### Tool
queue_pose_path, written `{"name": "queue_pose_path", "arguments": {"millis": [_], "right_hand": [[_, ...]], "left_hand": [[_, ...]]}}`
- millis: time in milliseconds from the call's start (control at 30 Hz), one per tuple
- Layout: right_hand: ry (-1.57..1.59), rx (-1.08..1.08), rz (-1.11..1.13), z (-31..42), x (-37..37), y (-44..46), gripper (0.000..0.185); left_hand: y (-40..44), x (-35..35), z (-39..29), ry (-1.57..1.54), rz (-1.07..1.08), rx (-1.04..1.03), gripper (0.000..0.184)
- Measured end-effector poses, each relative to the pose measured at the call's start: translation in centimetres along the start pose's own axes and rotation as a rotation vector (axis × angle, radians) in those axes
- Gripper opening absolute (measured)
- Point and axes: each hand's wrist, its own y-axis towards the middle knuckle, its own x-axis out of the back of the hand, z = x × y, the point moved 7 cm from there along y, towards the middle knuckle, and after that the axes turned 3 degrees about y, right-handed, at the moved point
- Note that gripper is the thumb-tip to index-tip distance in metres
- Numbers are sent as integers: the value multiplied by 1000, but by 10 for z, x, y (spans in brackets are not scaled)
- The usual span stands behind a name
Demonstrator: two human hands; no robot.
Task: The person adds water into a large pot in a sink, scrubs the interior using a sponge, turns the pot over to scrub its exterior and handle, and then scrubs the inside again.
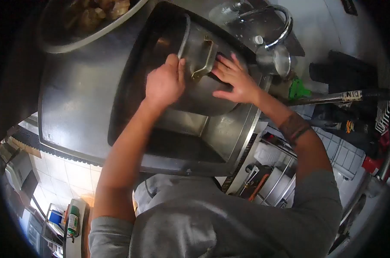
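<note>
A large metal stockpot (197, 96) lies tilted on its side in the steel sink (223, 133), its wide mouth facing left. My left hand (164, 84) is closed on the pot's rim, thumb and fingers pinching the edge. Spread and flat, my right hand (238, 84) rests against the pot's outer wall, just beside its side handle (210, 58). The fingertips of that hand are partly behind the handle. The pot's inside is dark, and its far end is hard to make out.
At the upper left, a big round pan (70, 46) holds chunks of food on the steel counter (81, 94). A curved chrome faucet (288, 23) and a small metal cup (282, 61) are at the upper right. Below right stands a wire rack (285, 176) with utensils.
</note>
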Motion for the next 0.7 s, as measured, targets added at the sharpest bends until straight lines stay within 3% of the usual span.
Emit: {"name": "queue_pose_path", "arguments": {"millis": [100,200,333,433,533,633,700], "right_hand": [[87,86,-148,27,19,61,80],[58,50,-22,18,7,35,86],[-35,6,-61,3,1,0,86],[138,83,-220,19,15,55,87],[28,43,-95,13,5,24,88],[-6,-14,-126,19,1,-3,86],[44,32,-142,24,6,26,88]], "left_hand": [[-2,2,-2,7,-56,-32,28],[-1,4,-1,-2,-36,-42,27],[-1,3,-1,-3,-55,-59,27],[-3,2,-3,15,-52,-46,27],[-2,4,-2,21,-55,-58,27],[-1,3,-1,10,-75,-70,27],[-3,2,-1,9,-78,-72,28]]}}
